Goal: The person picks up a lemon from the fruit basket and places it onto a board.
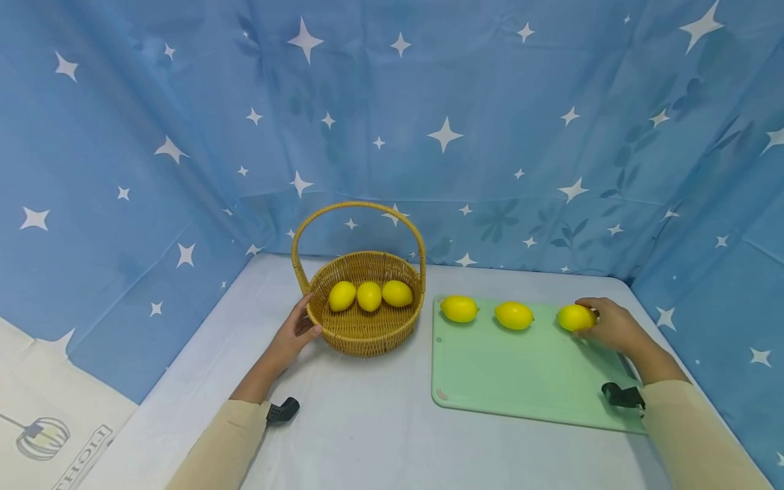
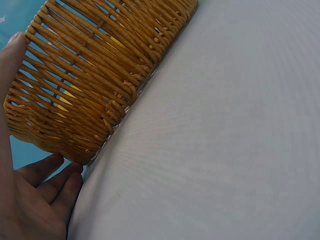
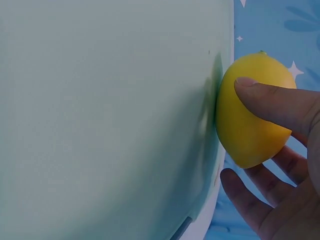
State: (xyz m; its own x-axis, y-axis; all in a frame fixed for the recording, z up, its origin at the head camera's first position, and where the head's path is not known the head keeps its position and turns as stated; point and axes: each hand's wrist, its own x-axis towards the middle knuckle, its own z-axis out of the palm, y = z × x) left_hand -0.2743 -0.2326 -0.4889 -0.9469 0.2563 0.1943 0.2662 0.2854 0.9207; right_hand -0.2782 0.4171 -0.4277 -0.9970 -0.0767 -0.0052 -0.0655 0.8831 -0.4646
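My left hand (image 1: pixel 292 338) holds the left side of a round wicker basket (image 1: pixel 367 346). In the left wrist view, its thumb and fingers curve against the basket's woven outer wall (image 2: pixel 95 65). Inside the basket three lemons (image 1: pixel 369 297) lie in a row. With thumb and fingers, my right hand (image 1: pixel 612 328) grips a lemon (image 1: pixel 574 317) at the far right of a pale green cutting board (image 1: pixel 508 371). The right wrist view shows the thumb across this lemon (image 3: pixel 255 120); whether it still touches the board I cannot tell. Two other lemons, a left one (image 1: pixel 459 309) and a middle one (image 1: pixel 514 316), rest near the board's back edge.
A tall arched handle (image 1: pixel 358 204) rises over the basket. White cloth (image 1: pixel 355 435) covers the table under basket and board. Blue curtains with white stars (image 1: pixel 392 136) hang behind the table and along both sides.
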